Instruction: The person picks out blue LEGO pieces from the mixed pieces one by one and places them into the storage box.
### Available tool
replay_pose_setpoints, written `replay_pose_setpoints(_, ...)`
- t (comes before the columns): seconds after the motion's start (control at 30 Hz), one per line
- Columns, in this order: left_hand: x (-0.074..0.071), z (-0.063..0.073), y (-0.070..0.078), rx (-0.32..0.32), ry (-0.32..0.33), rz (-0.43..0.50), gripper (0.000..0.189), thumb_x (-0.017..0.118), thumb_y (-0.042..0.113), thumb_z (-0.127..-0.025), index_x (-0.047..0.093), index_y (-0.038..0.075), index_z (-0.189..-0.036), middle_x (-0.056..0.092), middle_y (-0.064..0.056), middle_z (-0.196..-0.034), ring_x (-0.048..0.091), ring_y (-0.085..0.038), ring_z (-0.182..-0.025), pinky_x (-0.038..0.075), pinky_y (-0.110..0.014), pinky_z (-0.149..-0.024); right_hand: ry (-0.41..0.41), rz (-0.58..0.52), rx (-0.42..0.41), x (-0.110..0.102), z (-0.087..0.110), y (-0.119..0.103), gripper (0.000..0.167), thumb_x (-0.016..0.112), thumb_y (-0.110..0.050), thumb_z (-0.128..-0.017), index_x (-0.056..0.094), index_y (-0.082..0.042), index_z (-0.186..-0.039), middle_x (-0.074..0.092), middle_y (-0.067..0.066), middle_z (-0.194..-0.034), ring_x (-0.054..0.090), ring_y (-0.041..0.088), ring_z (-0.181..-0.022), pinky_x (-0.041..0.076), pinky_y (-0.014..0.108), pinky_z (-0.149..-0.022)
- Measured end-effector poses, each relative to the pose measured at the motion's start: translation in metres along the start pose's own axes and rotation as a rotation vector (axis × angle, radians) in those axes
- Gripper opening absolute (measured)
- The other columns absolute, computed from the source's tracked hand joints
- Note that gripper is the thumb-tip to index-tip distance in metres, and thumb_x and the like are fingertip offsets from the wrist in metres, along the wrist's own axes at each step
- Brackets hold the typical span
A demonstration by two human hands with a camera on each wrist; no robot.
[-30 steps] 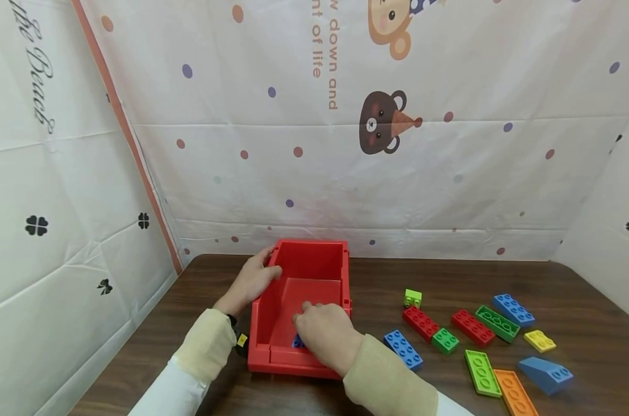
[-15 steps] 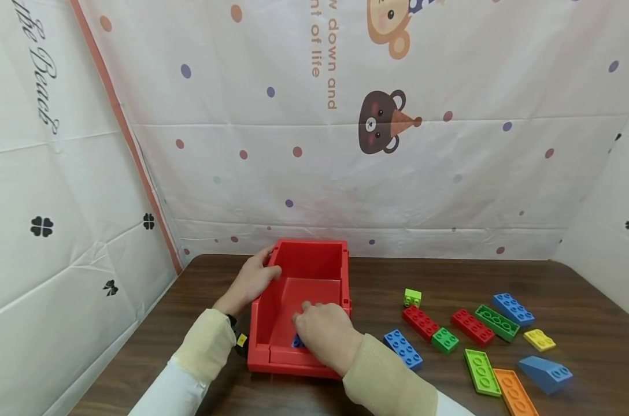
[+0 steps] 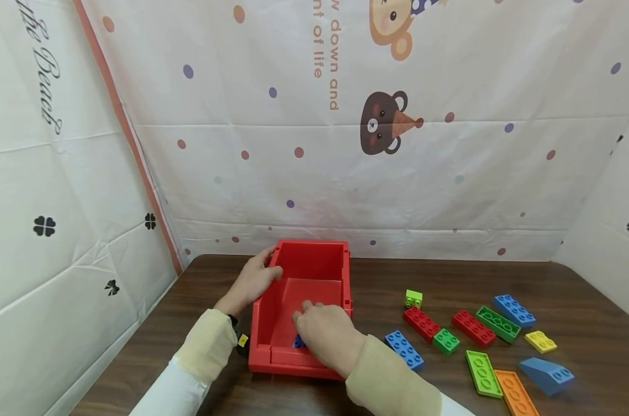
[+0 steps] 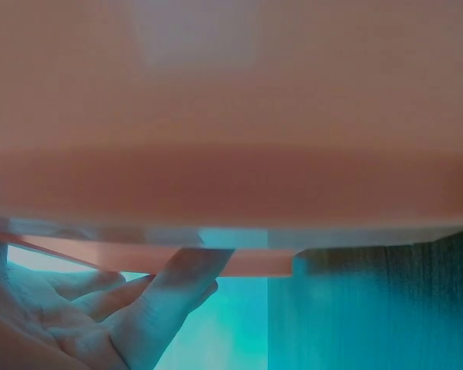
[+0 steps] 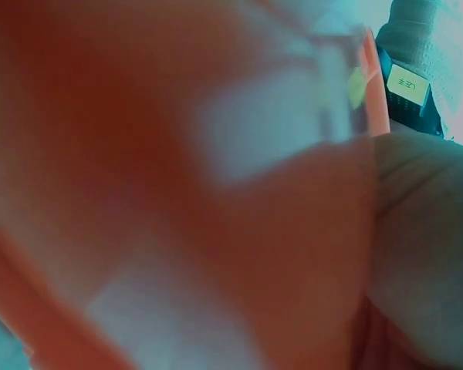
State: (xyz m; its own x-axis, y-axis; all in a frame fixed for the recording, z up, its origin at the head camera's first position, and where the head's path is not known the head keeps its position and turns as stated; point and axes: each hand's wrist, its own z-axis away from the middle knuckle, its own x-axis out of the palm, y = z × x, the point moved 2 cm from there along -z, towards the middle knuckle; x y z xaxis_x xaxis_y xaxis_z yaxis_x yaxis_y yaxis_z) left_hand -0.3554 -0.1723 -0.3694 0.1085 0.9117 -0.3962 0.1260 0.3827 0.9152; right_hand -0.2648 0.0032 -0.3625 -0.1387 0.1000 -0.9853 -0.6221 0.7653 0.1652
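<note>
The left hand (image 3: 252, 281) is gripping the left wall of a red bin (image 3: 314, 260) near its far corner, the thumb bending over the rim and the other fingers lying along the outside. The bin is standing on the brown bench (image 3: 377, 283), left of all the loose blocks. The right hand (image 3: 329, 335) is resting inside the bin's near part, back upward, and a blue piece (image 3: 298, 342) is showing just left of it, by the low near wall. Whether the right fingers are grasping that piece I cannot tell, since the hand is hiding them and the right wrist view is blurring.

Right of the bin, a blue brick (image 3: 404, 350) is lying near the right sleeve (image 3: 392, 378). Farther off, a lime block (image 3: 413, 299), a red brick (image 3: 421, 323) and a small green brick (image 3: 446, 342) are forming a slanting row. Right of these, a second red brick (image 3: 473, 329), a dark green brick (image 3: 498, 324) and another blue brick (image 3: 514, 311) are lying side by side, with a yellow piece (image 3: 540, 341) sitting to their right. Nearer, a lime plate (image 3: 483, 374), an orange plate (image 3: 515, 394) and a blue sloped piece (image 3: 547, 375) are lying together.
</note>
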Motion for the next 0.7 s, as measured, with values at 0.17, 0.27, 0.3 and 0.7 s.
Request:
replay_pose_setpoints(0.17,-0.001,0.000,0.000,-0.006,-0.013,0.017,0.071,0.053,0.008,-0.096,0.035,0.009,-0.164,0.056,-0.023,-0.142,0.066,-0.044,-0.110,0.065,-0.047,-0.081,0.016,-0.038,-0.012,-0.006,0.002,0.000,0.063,0.100,-0.028,-0.069,0.076,-0.016,-0.125,0.070,0.003,-0.101,0.063,0.013,-0.076,0.064,0.029,-0.074)
replay_pose_setpoints(0.27,-0.001,0.000,0.000,-0.003,-0.018,0.022,0.070,0.053,0.009,-0.097,0.035,0.009,-0.164,0.056,-0.023,-0.142,0.066,-0.045,-0.111,0.065,-0.047,-0.081,0.019,-0.065,-0.010,-0.012,0.003,0.002,0.061,0.100,-0.028,-0.070,0.075,-0.016,-0.125,0.071,0.004,-0.104,0.066,0.014,-0.080,0.064,0.030,-0.076)
replay_pose_setpoints(0.3,-0.001,0.000,0.000,0.000,-0.017,0.021,0.070,0.052,0.008,-0.097,0.035,0.010,-0.164,0.056,-0.023,-0.142,0.066,-0.045,-0.110,0.065,-0.047,-0.081,0.020,-0.070,-0.007,-0.014,0.004,0.003,0.060,0.099,-0.028,-0.071,0.075,-0.016,-0.125,0.071,0.004,-0.104,0.066,0.015,-0.081,0.064,0.030,-0.076)
replay_pose_setpoints(0.7,0.000,0.001,-0.001,0.014,-0.007,0.012,0.070,0.057,0.009,-0.097,0.035,0.008,-0.164,0.057,-0.024,-0.141,0.068,-0.044,-0.108,0.065,-0.046,-0.078,0.138,-0.056,0.032,-0.038,0.014,0.015,0.050,0.095,-0.023,-0.078,0.076,-0.011,-0.122,0.073,0.009,-0.111,0.075,0.024,-0.100,0.065,0.038,-0.081)
